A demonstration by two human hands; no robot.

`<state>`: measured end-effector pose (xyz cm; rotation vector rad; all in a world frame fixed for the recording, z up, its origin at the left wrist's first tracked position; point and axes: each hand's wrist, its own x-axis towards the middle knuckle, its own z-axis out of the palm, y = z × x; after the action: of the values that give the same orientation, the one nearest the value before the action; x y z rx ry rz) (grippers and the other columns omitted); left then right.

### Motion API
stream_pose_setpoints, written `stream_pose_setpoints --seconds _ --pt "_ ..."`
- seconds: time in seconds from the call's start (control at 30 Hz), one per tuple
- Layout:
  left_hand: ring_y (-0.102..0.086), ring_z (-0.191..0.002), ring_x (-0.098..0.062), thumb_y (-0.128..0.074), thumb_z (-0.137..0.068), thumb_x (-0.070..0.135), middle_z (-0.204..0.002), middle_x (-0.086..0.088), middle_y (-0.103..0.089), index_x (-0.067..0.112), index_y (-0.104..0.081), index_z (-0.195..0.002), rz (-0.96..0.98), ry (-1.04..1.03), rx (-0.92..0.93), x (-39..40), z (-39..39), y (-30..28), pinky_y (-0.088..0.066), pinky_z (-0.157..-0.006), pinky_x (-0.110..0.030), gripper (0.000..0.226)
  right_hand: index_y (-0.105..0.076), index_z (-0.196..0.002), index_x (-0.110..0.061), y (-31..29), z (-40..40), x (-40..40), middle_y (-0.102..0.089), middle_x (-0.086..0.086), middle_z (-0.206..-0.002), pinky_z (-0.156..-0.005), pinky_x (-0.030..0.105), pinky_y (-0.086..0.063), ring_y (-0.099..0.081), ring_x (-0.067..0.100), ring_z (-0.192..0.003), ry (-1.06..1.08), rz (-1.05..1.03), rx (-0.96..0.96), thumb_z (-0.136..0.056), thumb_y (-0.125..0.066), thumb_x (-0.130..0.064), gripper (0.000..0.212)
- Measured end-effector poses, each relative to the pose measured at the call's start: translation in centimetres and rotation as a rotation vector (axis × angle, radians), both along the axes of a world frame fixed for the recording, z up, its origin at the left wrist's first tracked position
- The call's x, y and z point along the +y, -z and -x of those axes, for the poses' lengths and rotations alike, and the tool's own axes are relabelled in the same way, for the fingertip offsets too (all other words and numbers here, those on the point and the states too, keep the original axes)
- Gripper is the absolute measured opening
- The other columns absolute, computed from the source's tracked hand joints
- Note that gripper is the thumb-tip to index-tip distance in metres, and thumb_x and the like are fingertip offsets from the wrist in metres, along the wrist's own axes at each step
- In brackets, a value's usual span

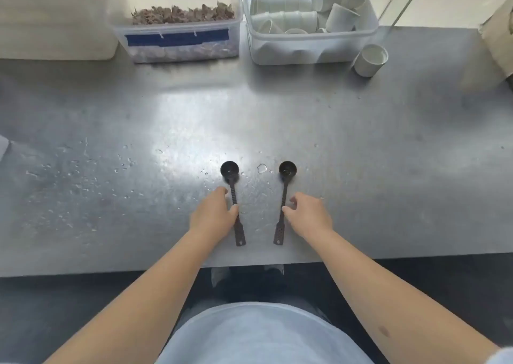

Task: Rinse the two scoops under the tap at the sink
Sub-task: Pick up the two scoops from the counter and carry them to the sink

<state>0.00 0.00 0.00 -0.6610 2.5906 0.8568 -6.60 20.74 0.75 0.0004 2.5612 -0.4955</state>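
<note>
Two black long-handled scoops lie side by side on the steel counter (361,169), bowls pointing away from me. The left scoop (232,186) and the right scoop (284,188) both rest flat, with a little water in their bowls. My left hand (213,216) sits just left of the left scoop's handle, thumb tip touching it. To the right of the right scoop's handle is my right hand (308,216), thumb tip against the handle. Neither hand wraps its fingers around a handle. No tap or sink is in view.
Water drops are scattered over the counter around and to the left of the scoops. At the back stand a clear tub of brown flakes (177,25), a clear tub of white cups (311,22) and one loose white cup (370,59). The counter's front edge is just below the scoops.
</note>
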Motion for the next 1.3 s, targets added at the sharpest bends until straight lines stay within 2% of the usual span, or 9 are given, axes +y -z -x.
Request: stream_pose_setpoints --seconds 0.2,0.33,0.53,0.7,0.87,0.97,1.1,1.2,1.3 --pt "-0.059 -0.092 -0.023 -0.059 -0.09 0.034 -0.105 -0.002 -0.063 0.015 -0.052 -0.119 -0.04 -0.243 0.007 0.4 1.3 1.2 -0.052 -0.075 -0.04 0.036 -0.07 -0.078 -0.012 1.6 1.8 -1.1 -0.07 0.008 -0.075 -0.05 0.026 -0.036 -0.05 0.012 -0.056 0.322 0.181 -0.109 -0.083 -0.063 -0.034 0.024" --pt "-0.059 -0.089 -0.02 -0.061 -0.089 0.033 -0.1 -0.002 -0.064 0.012 -0.058 -0.115 -0.047 -0.297 0.04 0.7 1.9 1.6 -0.051 -0.074 -0.037 0.033 -0.059 -0.055 -0.018 2.0 3.2 -1.6 -0.06 0.005 -0.057 -0.053 0.028 -0.038 -0.054 0.021 -0.056 0.38 0.23 -0.139 -0.08 -0.065 -0.029 0.028" --pt "-0.063 -0.086 -0.017 -0.064 -0.087 0.028 -0.095 -0.002 -0.071 0.013 -0.069 -0.103 -0.099 -0.347 -0.027 0.3 3.1 1.8 -0.045 -0.07 -0.029 0.023 -0.064 -0.056 -0.012 2.6 4.5 -1.3 -0.063 0.005 -0.055 -0.059 0.028 -0.046 -0.058 0.02 -0.056 0.397 0.257 -0.215 -0.08 -0.068 -0.021 0.027" --pt "-0.07 -0.083 -0.023 -0.065 -0.085 0.018 -0.085 -0.006 -0.074 0.013 -0.071 -0.09 -0.246 -0.4 -0.065 -0.3 3.1 1.7 -0.056 -0.08 -0.039 0.01 -0.063 -0.065 -0.015 1.9 5.0 -1.2 -0.067 0.004 -0.064 -0.054 0.024 -0.049 -0.063 0.011 -0.05 0.418 0.372 -0.338 -0.082 -0.071 -0.013 0.019" --pt "-0.066 -0.066 -0.013 -0.061 -0.089 0.008 -0.084 -0.009 -0.07 0.012 -0.069 -0.086 -0.551 -0.559 -0.066 -1.0 2.1 0.6 -0.053 -0.06 -0.025 0.009 -0.066 -0.077 -0.009 0.2 4.2 -0.6 -0.066 0.005 -0.068 -0.054 0.019 -0.051 -0.063 0.01 -0.054 0.355 0.479 -0.457 -0.086 -0.068 -0.01 0.009" --pt "-0.061 -0.065 -0.012 -0.061 -0.089 0.009 -0.08 -0.006 -0.066 0.005 -0.07 -0.095 -0.632 -0.566 -0.057 -1.2 0.5 -1.0 -0.048 -0.057 -0.023 0.011 -0.069 -0.085 -0.006 -1.1 3.5 -0.5 -0.067 0.005 -0.072 -0.055 0.018 -0.052 -0.063 0.011 -0.059 0.312 0.523 -0.479 -0.086 -0.068 -0.01 0.005" --pt "-0.053 -0.048 -0.005 -0.061 -0.087 0.007 -0.069 -0.003 -0.064 0.001 -0.07 -0.088 -0.698 -0.592 0.017 -1.4 -2.7 -3.8 -0.039 -0.05 -0.022 0.011 -0.069 -0.089 -0.004 -3.0 2.1 -1.2 -0.069 0.006 -0.079 -0.057 0.018 -0.053 -0.063 0.01 -0.062 0.226 0.595 -0.496 -0.086 -0.069 -0.011 0.007" --pt "-0.062 -0.056 -0.007 -0.064 -0.086 0.01 -0.078 -0.007 -0.073 0.002 -0.071 -0.088 -0.687 -0.673 0.05 -1.4 -5.8 -5.7 -0.04 -0.052 -0.023 0.011 -0.07 -0.086 -0.004 -4.3 0.9 -2.4 -0.071 0.006 -0.074 -0.066 0.024 -0.055 -0.064 0.009 -0.06 0.083 0.595 -0.514 -0.086 -0.068 -0.012 0.008" --pt "-0.058 -0.067 -0.019 -0.066 -0.083 0.011 -0.085 -0.016 -0.074 0.003 -0.071 -0.086 -0.712 -0.793 0.091 -1.2 -9.7 -7.2 -0.04 -0.052 -0.024 0.01 -0.07 -0.082 -0.005 -5.8 -0.7 -4.5 -0.07 0.009 -0.072 -0.055 0.02 -0.049 -0.062 0.014 -0.062 -0.055 0.594 -0.553 -0.086 -0.068 -0.011 0.007"
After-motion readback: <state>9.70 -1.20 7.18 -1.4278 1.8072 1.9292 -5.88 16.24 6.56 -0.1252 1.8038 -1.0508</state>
